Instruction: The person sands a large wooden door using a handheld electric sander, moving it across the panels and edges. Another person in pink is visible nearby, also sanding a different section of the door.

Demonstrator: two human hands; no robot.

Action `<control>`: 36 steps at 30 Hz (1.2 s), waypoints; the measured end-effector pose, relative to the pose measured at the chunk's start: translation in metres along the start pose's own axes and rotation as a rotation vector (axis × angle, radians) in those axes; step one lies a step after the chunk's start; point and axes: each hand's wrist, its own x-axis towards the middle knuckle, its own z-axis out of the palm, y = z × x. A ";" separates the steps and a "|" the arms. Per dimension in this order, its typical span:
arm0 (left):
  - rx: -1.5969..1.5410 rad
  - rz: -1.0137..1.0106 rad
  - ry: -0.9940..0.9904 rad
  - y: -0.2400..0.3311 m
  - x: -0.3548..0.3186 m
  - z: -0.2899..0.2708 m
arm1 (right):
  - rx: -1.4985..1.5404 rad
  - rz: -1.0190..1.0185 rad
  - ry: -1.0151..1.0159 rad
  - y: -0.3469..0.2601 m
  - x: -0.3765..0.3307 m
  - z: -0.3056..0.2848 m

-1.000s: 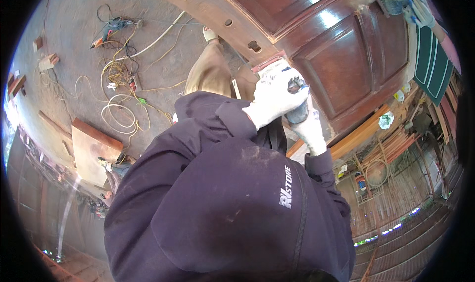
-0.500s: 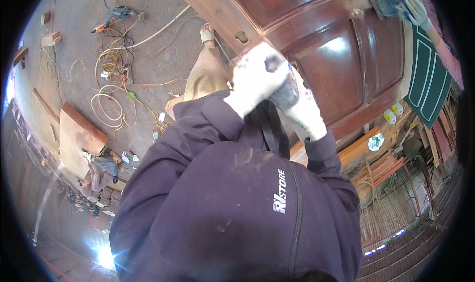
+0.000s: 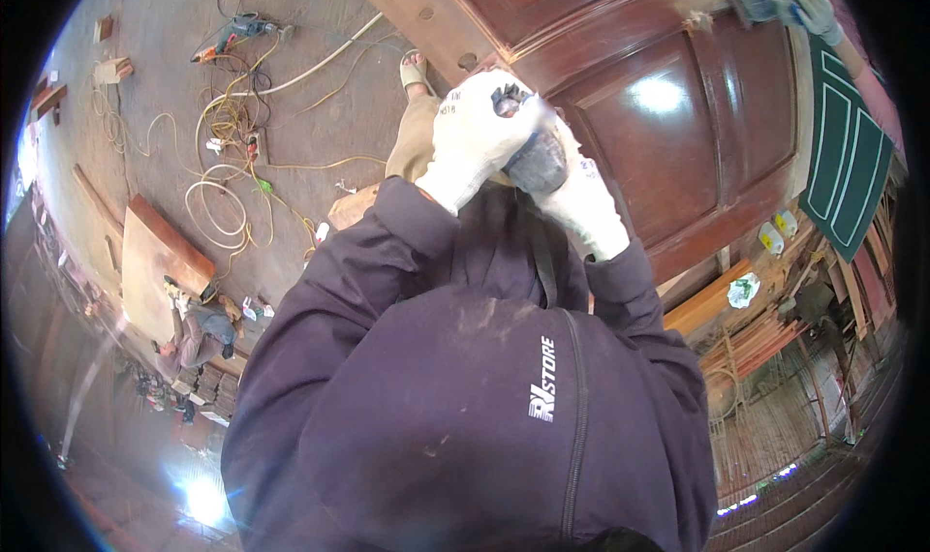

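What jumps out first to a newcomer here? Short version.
First, center frame: the wearer's white-gloved left hand and right hand, close together around a dark, rounded tool. Next, the big reddish-brown door at upper right, its panel catching a bright glare, with another person's gloved hand by its far edge. Then the tangle of yellow cords on the floor at upper left.

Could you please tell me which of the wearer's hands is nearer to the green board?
Right: the right hand is left of the green board; the left hand is farther left.
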 end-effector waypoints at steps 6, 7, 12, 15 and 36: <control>0.100 0.001 -0.054 0.005 -0.014 0.024 | 0.180 -0.029 0.053 0.012 -0.020 -0.001; 0.114 -0.024 -0.067 0.007 -0.011 0.022 | 0.219 -0.027 0.045 0.006 -0.019 -0.007; 0.122 -0.045 -0.165 0.019 0.023 -0.015 | 0.084 0.000 0.065 -0.015 0.009 -0.003; 0.083 -0.024 -0.162 0.013 0.012 -0.006 | 0.076 -0.052 0.084 -0.007 -0.005 0.002; 0.088 -0.017 -0.143 0.009 0.025 -0.014 | 0.140 0.045 0.042 -0.027 0.003 -0.001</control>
